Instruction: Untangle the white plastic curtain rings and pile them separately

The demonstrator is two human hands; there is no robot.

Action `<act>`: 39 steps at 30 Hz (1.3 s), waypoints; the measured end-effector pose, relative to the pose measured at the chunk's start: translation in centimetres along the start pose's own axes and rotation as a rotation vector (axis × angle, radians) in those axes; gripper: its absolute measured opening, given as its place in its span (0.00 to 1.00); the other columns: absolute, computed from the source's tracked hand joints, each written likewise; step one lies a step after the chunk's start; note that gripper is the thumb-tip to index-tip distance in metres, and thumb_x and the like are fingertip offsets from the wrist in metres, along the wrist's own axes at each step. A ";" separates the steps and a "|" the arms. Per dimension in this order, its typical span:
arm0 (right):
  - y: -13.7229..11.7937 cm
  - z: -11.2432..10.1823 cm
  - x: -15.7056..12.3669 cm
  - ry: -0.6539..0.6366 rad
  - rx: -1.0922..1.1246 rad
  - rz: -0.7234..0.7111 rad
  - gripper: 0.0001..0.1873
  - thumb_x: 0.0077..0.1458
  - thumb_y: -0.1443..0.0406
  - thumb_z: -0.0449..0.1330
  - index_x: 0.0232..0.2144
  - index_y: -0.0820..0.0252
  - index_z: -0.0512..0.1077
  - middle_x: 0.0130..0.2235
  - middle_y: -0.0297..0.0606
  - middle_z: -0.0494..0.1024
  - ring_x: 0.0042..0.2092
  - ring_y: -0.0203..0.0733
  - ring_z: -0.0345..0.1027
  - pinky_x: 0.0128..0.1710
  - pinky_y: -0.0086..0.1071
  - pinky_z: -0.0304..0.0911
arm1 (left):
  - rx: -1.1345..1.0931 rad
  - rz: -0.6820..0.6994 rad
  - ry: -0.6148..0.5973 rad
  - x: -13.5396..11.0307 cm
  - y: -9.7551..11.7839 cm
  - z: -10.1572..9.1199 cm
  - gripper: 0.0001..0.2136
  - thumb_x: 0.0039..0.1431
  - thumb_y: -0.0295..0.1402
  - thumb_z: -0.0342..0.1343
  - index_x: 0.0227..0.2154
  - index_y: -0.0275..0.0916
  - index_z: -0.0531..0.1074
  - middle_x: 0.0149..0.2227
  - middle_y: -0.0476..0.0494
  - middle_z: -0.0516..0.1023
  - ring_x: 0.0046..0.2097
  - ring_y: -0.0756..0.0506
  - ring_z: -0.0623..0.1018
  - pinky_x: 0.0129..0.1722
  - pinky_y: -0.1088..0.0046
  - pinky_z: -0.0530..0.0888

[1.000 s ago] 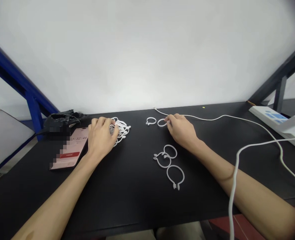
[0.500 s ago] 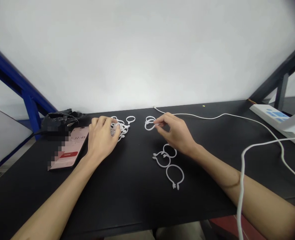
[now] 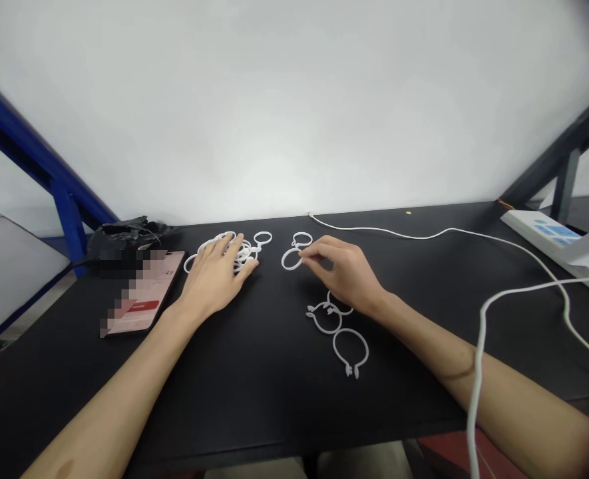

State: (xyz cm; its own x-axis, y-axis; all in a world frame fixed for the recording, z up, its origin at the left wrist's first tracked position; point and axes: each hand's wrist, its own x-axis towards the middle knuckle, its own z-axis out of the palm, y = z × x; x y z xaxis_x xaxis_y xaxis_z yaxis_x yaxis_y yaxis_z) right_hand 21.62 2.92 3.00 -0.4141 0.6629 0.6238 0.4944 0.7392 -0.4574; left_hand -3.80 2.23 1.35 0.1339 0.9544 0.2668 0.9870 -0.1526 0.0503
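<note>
My left hand [image 3: 213, 274] lies palm down with its fingers spread over a pile of white plastic rings [image 3: 245, 253]; several rings stick out around it. Between the thumb and fingertips of my right hand [image 3: 347, 271] is a white plastic ring [image 3: 290, 269], its clip end hidden by the fingers. Just behind it, another white ring [image 3: 303, 233] rests on the black table. Below my right hand are three more: an open ring [image 3: 350, 330] with its two clip ends apart, and two overlapping rings [image 3: 327, 332], one partly covered by the hand.
Left of my left hand a phone [image 3: 147, 293] lies on the table [image 3: 254, 386], with a crumpled black bag [image 3: 124, 239] behind it. A white cable [image 3: 404, 235] runs across the right side, past a white power strip or box [image 3: 548, 229]. A white wall closes the back.
My left hand has flattened and spread its fingers, and the pile now reaches further left. My right hand has drawn its ring slightly left and nearer, apart from the ring behind.
</note>
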 end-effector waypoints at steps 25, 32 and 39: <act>-0.5 0.2 -0.3 -0.134 0.046 0.129 0.06 0.56 0.71 0.62 0.33 0.57 0.78 0.34 0.33 0.78 0.33 0.33 0.72 0.35 0.27 0.68 | -0.094 0.109 -0.018 2.1 -0.1 -0.1 0.33 0.66 0.51 0.39 0.66 0.34 0.54 0.69 0.37 0.54 0.68 0.37 0.55 0.66 0.52 0.54; 0.0 0.3 -0.4 -0.041 0.081 0.151 0.07 0.55 0.71 0.62 0.33 0.56 0.78 0.33 0.33 0.78 0.34 0.35 0.72 0.34 0.29 0.67 | -0.066 0.169 -0.085 1.5 -1.4 0.3 0.28 0.67 0.44 0.40 0.65 0.36 0.56 0.67 0.40 0.58 0.67 0.39 0.59 0.66 0.54 0.54; 1.0 0.6 1.1 -0.147 -0.016 0.154 0.04 0.54 0.71 0.63 0.32 0.58 0.77 0.32 0.34 0.76 0.31 0.34 0.69 0.33 0.29 0.66 | -0.063 0.119 -0.170 1.4 -0.8 -0.3 0.33 0.63 0.51 0.43 0.68 0.45 0.48 0.71 0.39 0.45 0.69 0.33 0.51 0.64 0.41 0.50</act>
State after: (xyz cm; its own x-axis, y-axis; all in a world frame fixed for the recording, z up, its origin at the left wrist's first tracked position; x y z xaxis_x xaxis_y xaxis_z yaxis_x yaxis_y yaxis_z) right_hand 21.22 4.48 2.81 -0.4391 0.7791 0.4474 0.5722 0.6265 -0.5292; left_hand -4.41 3.62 1.94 0.2671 0.9575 0.1086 0.9567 -0.2770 0.0894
